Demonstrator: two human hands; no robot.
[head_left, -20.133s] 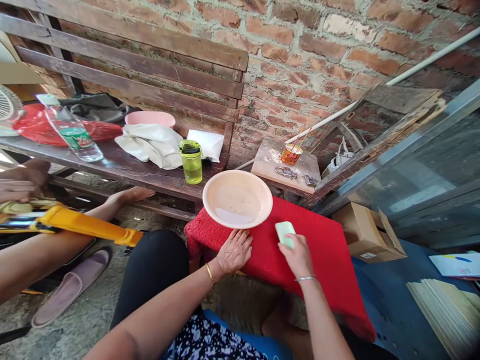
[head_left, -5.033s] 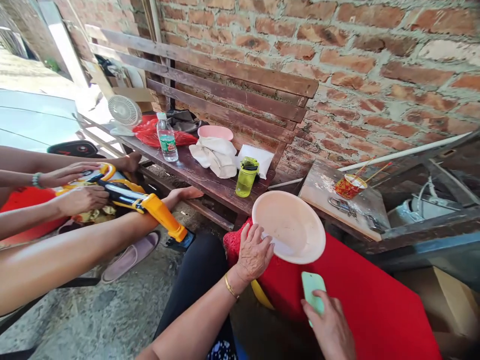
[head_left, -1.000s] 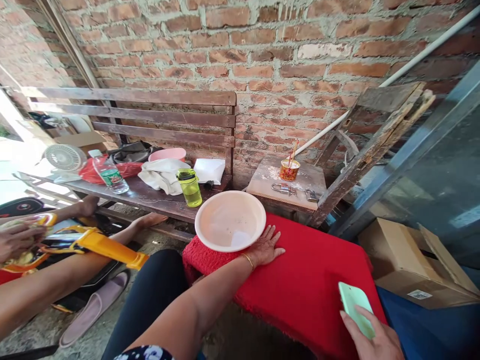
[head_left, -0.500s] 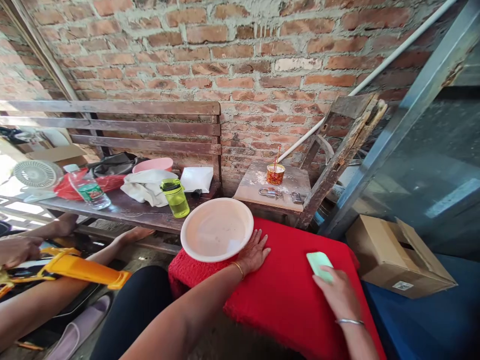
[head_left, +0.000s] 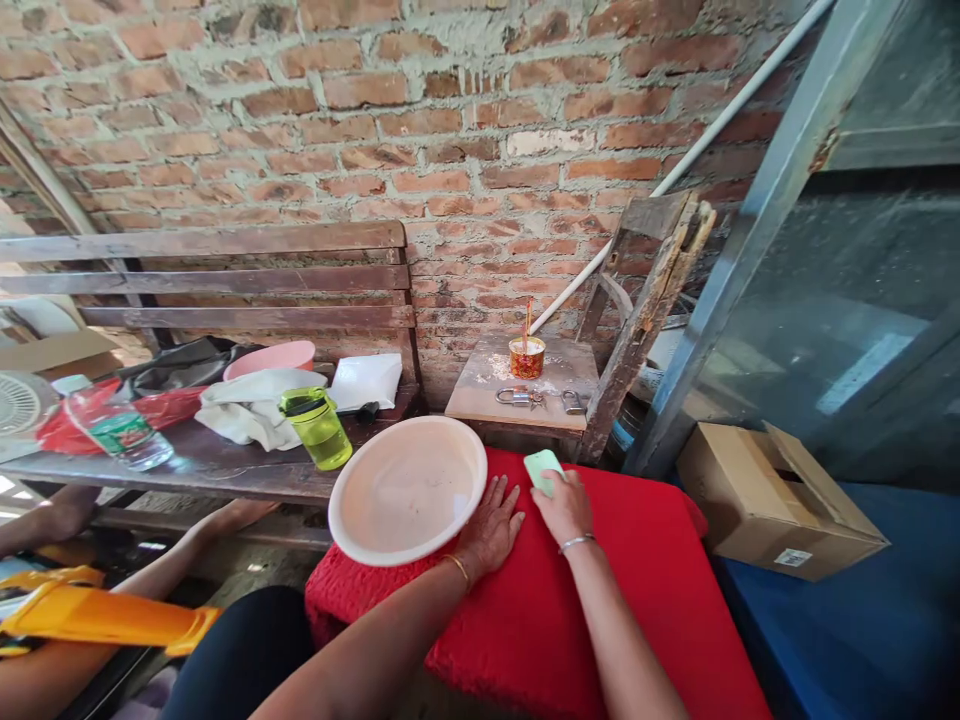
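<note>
Red cloth (head_left: 660, 600). Cardboard box (head_left: 757, 490): white label (head_left: 793, 557), unreadably small. Basin (head_left: 375, 557) on cloth. Bottle (head_left: 154, 455): green label (head_left: 121, 434), print blurred. Left hand (head_left: 489, 530) palm-down beside basin, fingers spread. Right hand (head_left: 565, 508) extended, fingers clamped on pale green block (head_left: 542, 466), cloth's far side.

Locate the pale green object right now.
Head view, just right of centre: the pale green object is in the right hand, over the red cloth, to the right of the left hand and the basin.
</note>
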